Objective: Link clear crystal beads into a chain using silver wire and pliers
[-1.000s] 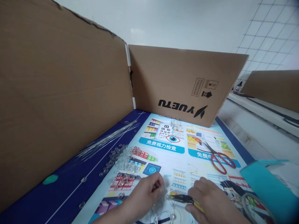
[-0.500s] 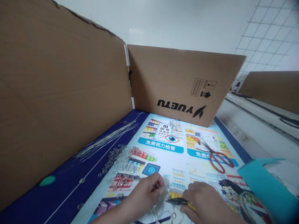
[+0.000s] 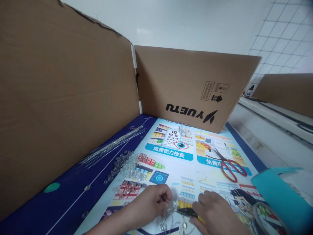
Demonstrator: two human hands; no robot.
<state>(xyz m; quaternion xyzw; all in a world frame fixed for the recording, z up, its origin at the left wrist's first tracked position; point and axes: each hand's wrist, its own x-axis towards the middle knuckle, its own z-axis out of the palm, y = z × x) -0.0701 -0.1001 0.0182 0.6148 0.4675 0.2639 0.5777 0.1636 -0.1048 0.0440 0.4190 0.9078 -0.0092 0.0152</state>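
Observation:
My left hand is closed, pinching a small cluster of clear beads on thin wire. Wrapped in my right hand are pliers with dark jaws and a yellow grip. Their tips point left and meet the edge of the cluster; whether they grip the wire I cannot tell. Below both hands hang loops of fine wire with a few clear beads. Left of my left hand lies a spread of loose clear beads on the printed sheet and dark blue surface.
Straight silvery wires lie along the left cardboard panel. Red-handled scissors rest at the right, near a teal box and a round coil. Tangled wire lies before the back panel.
The whole view has shifted slightly. Both hands keep nearly the same pose, with the pliers still at the bead cluster.

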